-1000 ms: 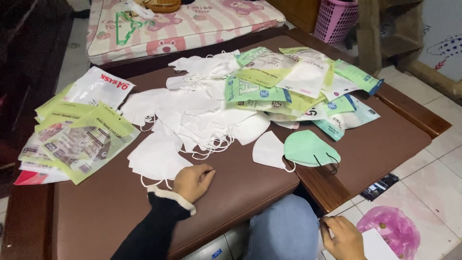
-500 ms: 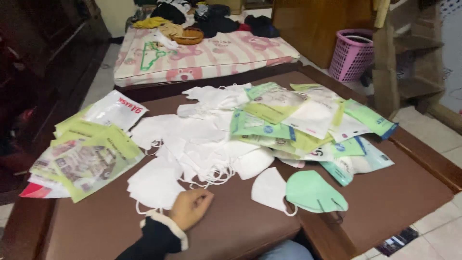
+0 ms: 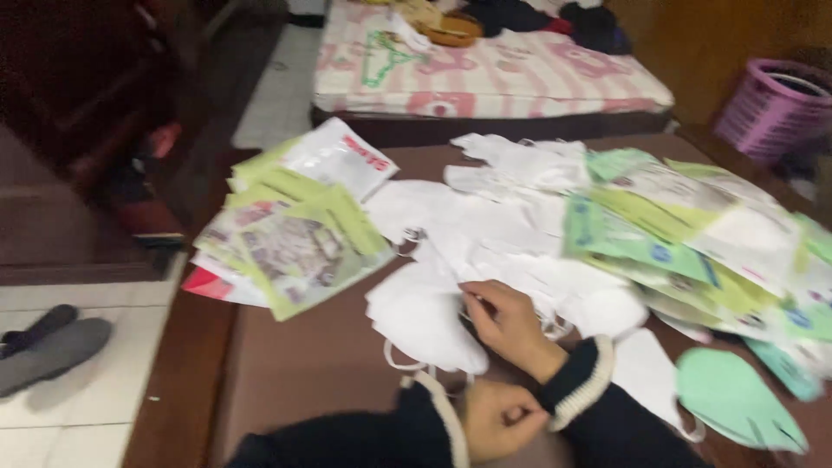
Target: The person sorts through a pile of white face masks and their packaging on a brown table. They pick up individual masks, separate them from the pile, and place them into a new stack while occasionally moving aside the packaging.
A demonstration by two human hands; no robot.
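A pink patterned mattress (image 3: 520,78) lies beyond the brown table (image 3: 303,373). A pink basket (image 3: 774,108) stands right; grey slippers (image 3: 52,347) rest left on the tiled floor (image 3: 61,425).

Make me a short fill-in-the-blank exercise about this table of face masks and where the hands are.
1. The right hand reaches into the pile of ____ masks.
2. One mask lying apart near the table's right front edge is ____ in colour.
3. At the table's left end lies a stack of mostly yellow-green flat ____.
4. The left hand is closed in a loose fist close to the ____ hand's wrist.

Missing words: white; green; packets; right
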